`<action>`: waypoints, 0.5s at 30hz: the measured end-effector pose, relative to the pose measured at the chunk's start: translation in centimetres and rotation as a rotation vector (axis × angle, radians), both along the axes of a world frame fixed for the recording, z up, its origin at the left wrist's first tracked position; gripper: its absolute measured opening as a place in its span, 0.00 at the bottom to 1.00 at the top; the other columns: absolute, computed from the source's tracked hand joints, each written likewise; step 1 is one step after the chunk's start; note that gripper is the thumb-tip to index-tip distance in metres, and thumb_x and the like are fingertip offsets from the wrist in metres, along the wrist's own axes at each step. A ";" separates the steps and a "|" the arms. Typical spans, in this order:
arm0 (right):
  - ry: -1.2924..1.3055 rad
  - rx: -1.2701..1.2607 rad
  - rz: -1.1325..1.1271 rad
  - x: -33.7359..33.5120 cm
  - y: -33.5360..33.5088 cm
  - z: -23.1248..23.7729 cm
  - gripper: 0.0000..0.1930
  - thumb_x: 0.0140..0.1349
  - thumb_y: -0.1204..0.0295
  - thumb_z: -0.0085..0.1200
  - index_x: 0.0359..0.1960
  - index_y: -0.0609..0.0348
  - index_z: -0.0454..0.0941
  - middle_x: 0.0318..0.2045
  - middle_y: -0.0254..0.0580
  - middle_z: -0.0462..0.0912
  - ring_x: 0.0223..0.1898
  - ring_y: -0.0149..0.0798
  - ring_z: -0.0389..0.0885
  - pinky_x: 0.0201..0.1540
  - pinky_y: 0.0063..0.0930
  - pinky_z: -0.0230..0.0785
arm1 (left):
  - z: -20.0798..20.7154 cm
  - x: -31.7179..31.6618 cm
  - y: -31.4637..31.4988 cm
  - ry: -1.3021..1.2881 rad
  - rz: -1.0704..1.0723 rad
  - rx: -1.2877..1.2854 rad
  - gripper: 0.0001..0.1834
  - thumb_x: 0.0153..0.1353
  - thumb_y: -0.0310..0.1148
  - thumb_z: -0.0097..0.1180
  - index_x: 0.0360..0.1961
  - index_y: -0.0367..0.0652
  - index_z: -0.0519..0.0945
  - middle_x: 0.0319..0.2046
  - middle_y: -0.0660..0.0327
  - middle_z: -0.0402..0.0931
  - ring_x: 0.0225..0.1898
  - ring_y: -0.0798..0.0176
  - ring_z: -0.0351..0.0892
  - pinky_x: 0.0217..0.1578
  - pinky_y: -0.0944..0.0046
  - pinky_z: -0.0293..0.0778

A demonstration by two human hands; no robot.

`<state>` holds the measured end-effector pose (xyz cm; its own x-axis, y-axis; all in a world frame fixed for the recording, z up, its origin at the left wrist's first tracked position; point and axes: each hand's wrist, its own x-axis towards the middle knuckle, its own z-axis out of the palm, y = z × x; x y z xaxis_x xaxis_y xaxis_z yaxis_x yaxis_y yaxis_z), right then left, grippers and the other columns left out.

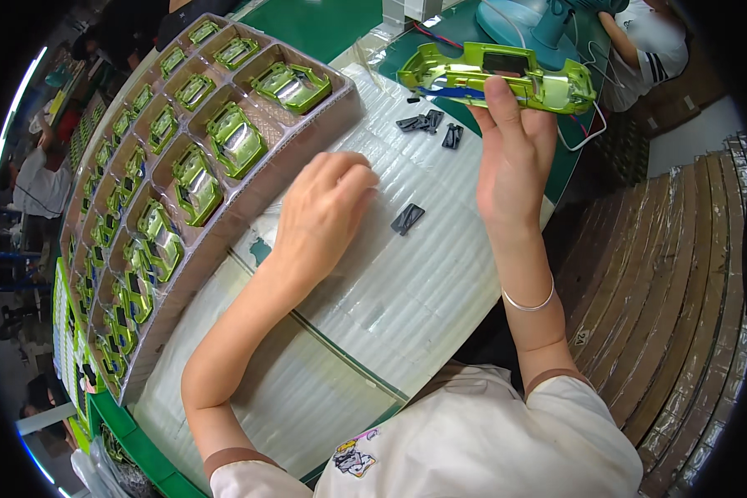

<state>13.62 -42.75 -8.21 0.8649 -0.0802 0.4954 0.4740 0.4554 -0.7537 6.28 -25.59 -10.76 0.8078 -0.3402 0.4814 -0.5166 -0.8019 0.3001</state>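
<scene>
My right hand (515, 158) holds up a bright green plastic toy car body shell (548, 90) at the upper right. The thumb presses on the shell's near side, by a dark window and a blue strip. My left hand (328, 199) hovers over the white foam sheet (349, 307), beside the tray. Its fingers are curled and a little blurred; whatever may be in them is hidden. To its right lies a small black plastic piece (407, 219). Farther off are a cluster of black pieces (421, 122) and another black piece (451, 136).
A clear plastic compartment tray (286, 129) full of green shells stands along the left. Behind the raised shell is a teal machine base (527, 25) with cables. Stacked brown cardboard (664, 290) fills the right side. Other people sit in the background.
</scene>
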 end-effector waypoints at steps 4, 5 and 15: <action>0.059 -0.027 0.024 -0.1 -0.3 -0.3 0.13 0.59 0.69 0.52 0.42 0.62 0.69 0.39 0.38 0.75 0.42 0.28 0.72 0.48 0.24 0.64 | 1.1 -0.4 -1.3 0.042 -0.316 0.123 0.15 0.44 0.23 0.55 0.37 0.42 0.77 0.38 0.59 0.73 0.40 0.58 0.72 0.40 0.62 0.70; 0.043 -0.026 0.019 0.0 -0.4 -0.4 0.13 0.59 0.69 0.51 0.43 0.62 0.69 0.39 0.38 0.75 0.41 0.28 0.72 0.48 0.24 0.64 | 1.2 -0.3 -1.5 0.034 -0.379 0.171 0.16 0.43 0.23 0.54 0.38 0.42 0.77 0.38 0.60 0.73 0.40 0.59 0.72 0.40 0.62 0.69; -0.026 -0.081 0.230 -1.0 0.2 0.8 0.28 0.47 0.82 0.59 0.52 0.62 0.63 0.51 0.43 0.69 0.54 0.36 0.66 0.57 0.30 0.58 | 2.1 -0.6 0.4 0.231 -0.272 -0.026 0.10 0.44 0.22 0.60 0.31 0.39 0.79 0.27 0.60 0.74 0.30 0.60 0.74 0.30 0.63 0.70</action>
